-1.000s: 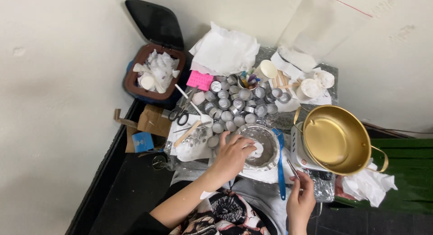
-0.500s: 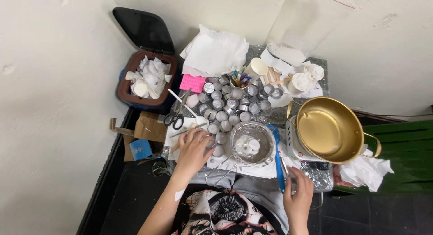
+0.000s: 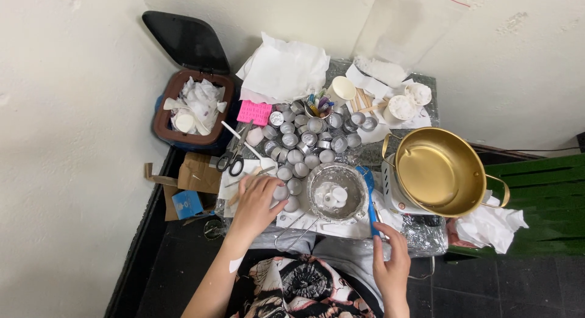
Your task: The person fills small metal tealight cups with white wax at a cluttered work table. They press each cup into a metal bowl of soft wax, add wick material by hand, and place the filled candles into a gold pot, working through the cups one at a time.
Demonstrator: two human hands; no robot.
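My left hand (image 3: 258,199) lies over the left part of the low table, fingers spread, touching small round metal cups (image 3: 286,187) beside a metal sieve bowl (image 3: 336,193) with white lumps in it. I cannot see whether it holds a cup. My right hand (image 3: 390,263) rests at the table's near edge, fingers by the lower end of a blue-handled tool (image 3: 369,199) that lies along the bowl's right side. Several more small metal cups (image 3: 311,135) crowd the table's middle.
A golden pot (image 3: 440,170) sits on a small burner at the right. Scissors (image 3: 233,156), a pink sponge (image 3: 254,112), paper cups (image 3: 342,89) and white paper (image 3: 285,71) lie behind. An open bin (image 3: 194,107) full of paper stands left, cardboard (image 3: 198,173) on the floor.
My left hand has moved left from over the sieve bowl to the small cups at the table's left. The view has shifted slightly; my right hand stays at the near edge.
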